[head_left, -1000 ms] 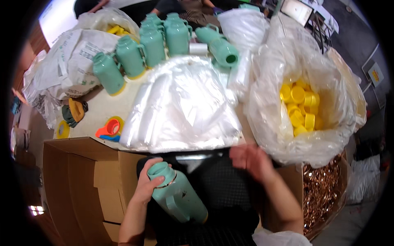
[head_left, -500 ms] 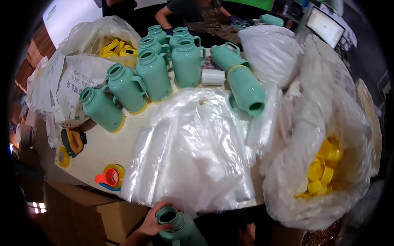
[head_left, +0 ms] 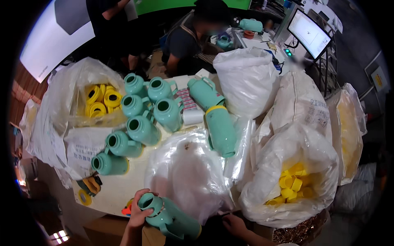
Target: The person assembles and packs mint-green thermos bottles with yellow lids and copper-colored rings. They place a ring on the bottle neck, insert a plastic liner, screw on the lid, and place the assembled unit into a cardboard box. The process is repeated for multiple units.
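My left hand (head_left: 140, 209) is closed round the neck of a mint-green thermos flask (head_left: 172, 217). The flask lies tilted at the table's near edge, its mouth to the upper left and its yellow-rimmed base to the lower right. Its handle faces down toward me, and I see no lid on it. Just right of the base is my right hand (head_left: 236, 225), apart from the flask, its fingers loosely bent and partly hidden, with nothing visible in them. Beyond both hands, a stack of clear plastic bags (head_left: 184, 164) covers the middle of the table.
Several open green flasks (head_left: 143, 129) stand at left; two more (head_left: 221, 131) lie end to end at right. Sacks of yellow rings (head_left: 98, 100) and yellow caps (head_left: 293, 184) flank the table. A white cup (head_left: 193, 117) lies behind the bags. A co-worker (head_left: 184, 45) bends beyond the table.
The view has shifted, showing more of the far side. The held flask has tipped further over, with its base swung right. More of my right hand and forearm shows.
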A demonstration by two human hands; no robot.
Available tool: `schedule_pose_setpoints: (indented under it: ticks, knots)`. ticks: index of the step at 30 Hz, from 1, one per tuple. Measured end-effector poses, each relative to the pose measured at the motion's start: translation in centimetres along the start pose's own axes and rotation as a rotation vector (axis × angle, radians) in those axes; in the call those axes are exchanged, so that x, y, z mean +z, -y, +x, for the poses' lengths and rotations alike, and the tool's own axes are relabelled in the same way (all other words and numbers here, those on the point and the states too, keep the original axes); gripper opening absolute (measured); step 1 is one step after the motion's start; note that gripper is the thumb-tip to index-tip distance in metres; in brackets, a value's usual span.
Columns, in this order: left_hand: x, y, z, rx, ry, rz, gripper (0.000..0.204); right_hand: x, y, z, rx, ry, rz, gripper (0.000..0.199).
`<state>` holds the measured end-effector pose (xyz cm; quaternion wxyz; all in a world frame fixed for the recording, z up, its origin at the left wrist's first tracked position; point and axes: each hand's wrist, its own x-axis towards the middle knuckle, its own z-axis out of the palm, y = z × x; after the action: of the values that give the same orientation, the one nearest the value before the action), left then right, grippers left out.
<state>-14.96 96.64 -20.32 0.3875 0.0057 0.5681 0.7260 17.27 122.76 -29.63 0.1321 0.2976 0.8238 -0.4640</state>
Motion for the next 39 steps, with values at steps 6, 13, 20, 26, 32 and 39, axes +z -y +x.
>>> schedule_pose_setpoints:
  ticks: [6, 13, 20, 26, 32, 39]
  knots:
    - [3.2, -4.8, 9.4, 0.088, 0.057, 0.370, 0.077, -9.7, 7.6, 13.3, -0.289, -0.307, 0.108, 0.012]
    - [5.3, -4.7, 16.0, 0.114, 0.074, 0.874, 0.076, -22.9, 17.2, 44.5, -0.419, -0.456, 0.352, 0.022]
    - [4.8, -7.6, 21.0, 0.193, 0.327, 0.986, 0.073, -26.4, 8.0, 77.7, -0.101, -0.269, 0.354, 0.067]
    - [1.5, -7.3, 23.5, 0.094, 0.131, 0.725, 0.067, -23.9, 14.3, 80.6, -0.151, -0.200, -0.617, 0.080]
    - [-3.0, -6.2, 26.8, -0.057, 0.005, 0.437, 0.076, -25.0, 14.0, 79.1, -0.142, -0.367, 0.077, 0.047]
    - [-3.3, 1.1, 27.6, 0.133, -0.146, 0.997, 0.054, -29.6, 19.8, 66.5, -0.087, 0.357, 1.206, 0.051]
